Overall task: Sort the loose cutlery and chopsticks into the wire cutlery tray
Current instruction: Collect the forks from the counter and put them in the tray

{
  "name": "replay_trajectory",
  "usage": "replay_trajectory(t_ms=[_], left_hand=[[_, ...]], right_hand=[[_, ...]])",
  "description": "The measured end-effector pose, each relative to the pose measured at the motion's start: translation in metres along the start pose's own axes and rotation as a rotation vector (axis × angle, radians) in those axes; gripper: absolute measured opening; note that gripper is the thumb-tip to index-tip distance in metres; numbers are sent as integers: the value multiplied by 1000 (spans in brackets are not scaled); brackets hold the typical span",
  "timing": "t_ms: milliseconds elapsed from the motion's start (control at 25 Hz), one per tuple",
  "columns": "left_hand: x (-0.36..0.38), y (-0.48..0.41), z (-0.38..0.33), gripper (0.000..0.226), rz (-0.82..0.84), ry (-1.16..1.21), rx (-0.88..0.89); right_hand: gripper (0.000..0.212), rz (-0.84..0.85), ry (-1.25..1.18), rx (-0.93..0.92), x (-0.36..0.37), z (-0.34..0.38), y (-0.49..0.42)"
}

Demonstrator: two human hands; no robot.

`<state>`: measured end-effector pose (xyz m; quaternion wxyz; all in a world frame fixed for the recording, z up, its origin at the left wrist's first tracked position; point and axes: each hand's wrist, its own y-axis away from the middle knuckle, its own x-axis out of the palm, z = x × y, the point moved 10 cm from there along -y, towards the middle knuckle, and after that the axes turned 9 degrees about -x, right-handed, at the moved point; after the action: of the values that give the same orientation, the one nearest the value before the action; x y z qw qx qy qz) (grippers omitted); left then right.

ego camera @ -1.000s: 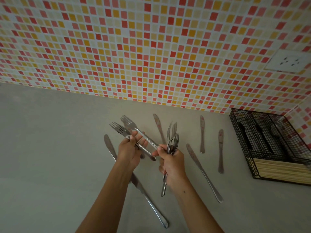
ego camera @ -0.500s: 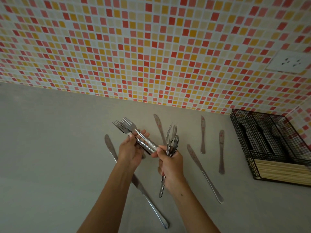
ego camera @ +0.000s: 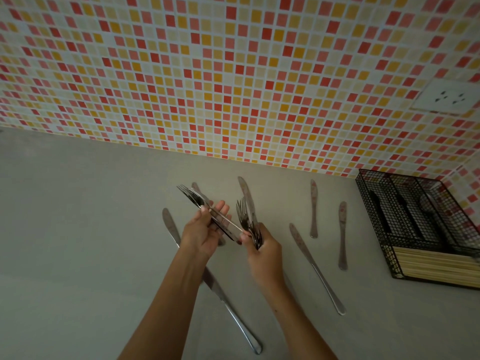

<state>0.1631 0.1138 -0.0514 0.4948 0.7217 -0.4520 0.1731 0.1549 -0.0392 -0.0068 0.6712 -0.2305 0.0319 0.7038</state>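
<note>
Chopsticks (ego camera: 436, 268) in wire cutlery tray (ego camera: 375, 216)

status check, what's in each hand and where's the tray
left grip pinches forks, right grip holds fork bundle. knives lie loose on counter. wire tray at right, chopsticks in near section. only flat knives between hands and tray.

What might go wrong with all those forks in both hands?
1. The left hand only pinches its forks, with the fingers fairly straight, so one might slip and clatter onto the counter.
2. The right hand grips a fork bunch with the prongs up. Adding more might poke a finger.
3. A long knife lies under the left forearm, and a lowered arm might knock it.
</note>
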Motion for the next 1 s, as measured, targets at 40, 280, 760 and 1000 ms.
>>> replay_trajectory(t_ms=[40, 280, 760, 1000], left_hand=[[0, 1, -1, 25, -2, 1, 2], [-1, 1, 0, 24, -4, 113, -35], [0, -3, -7, 19, -10, -51, 80], [-4, 1, -15, 41, -71, 3, 44]], right_hand=[[6, 20, 8, -17, 0, 1, -1], [16, 80, -18, 21, 8, -5, 1], [10, 15, -253, 238, 21, -19, 12], [19, 89, -636, 563, 39, -31, 27]])
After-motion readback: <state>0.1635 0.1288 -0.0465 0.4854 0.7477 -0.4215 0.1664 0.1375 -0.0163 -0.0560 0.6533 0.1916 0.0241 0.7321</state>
